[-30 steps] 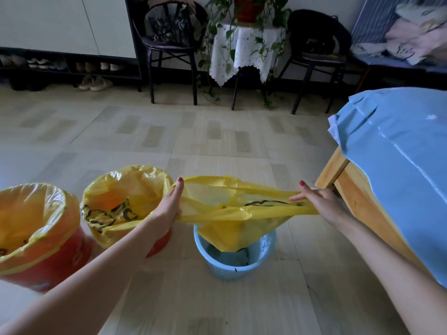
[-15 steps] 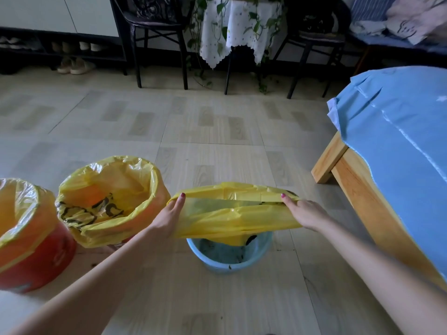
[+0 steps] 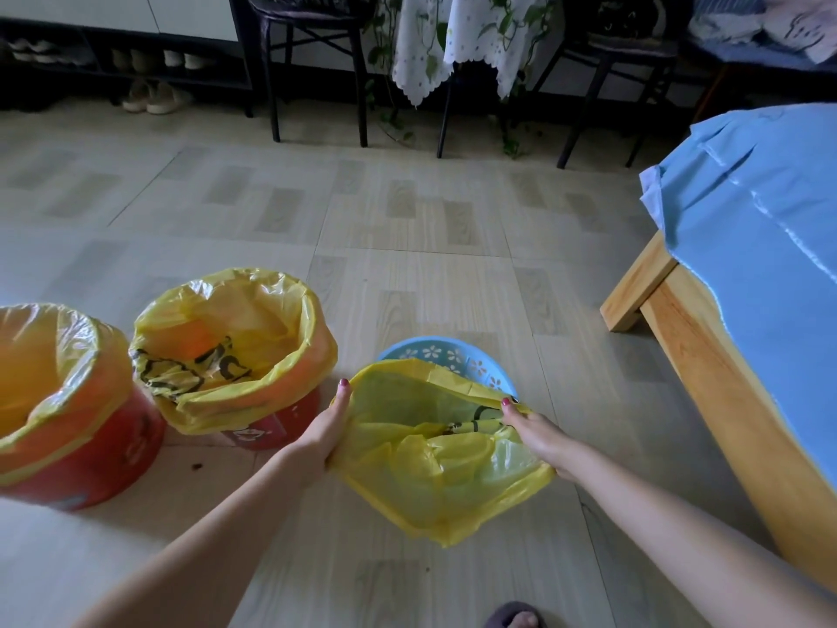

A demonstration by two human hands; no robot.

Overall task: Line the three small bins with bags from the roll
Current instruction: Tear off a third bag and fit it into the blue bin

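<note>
The left hand (image 3: 328, 430) and the right hand (image 3: 534, 435) each grip one side of the mouth of a thin yellow plastic bag (image 3: 430, 451), holding it spread open over the near rim of a small light blue plastic bin with flower-shaped holes (image 3: 453, 358) on the floor. To the left stand two red bins (image 3: 90, 455) already lined with yellow bags (image 3: 271, 378).

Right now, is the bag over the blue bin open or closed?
Open: both hands spread the yellow bag mouth above the blue bin.
</note>
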